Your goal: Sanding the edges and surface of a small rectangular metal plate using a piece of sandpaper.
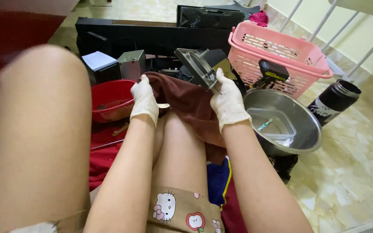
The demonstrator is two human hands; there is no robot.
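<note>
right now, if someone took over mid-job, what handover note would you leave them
Left hand: gloved, gripping the brown cloth draped over the knee.
Right hand: gloved, holding a grey plastic frame part up against the cloth's top edge.
Nearby: red bowl to the left; steel bowl to the right with a clear plastic tub inside; pink basket behind it; black bottle on the floor.
Done: the part is in hand, at the cloth.
Left: whether it has been wiped cannot be told.

Black flask (pixel 334 102) w/ white label at right, yellow label on black device (pixel 273 71) in pink basket (pixel 281 51).
</note>
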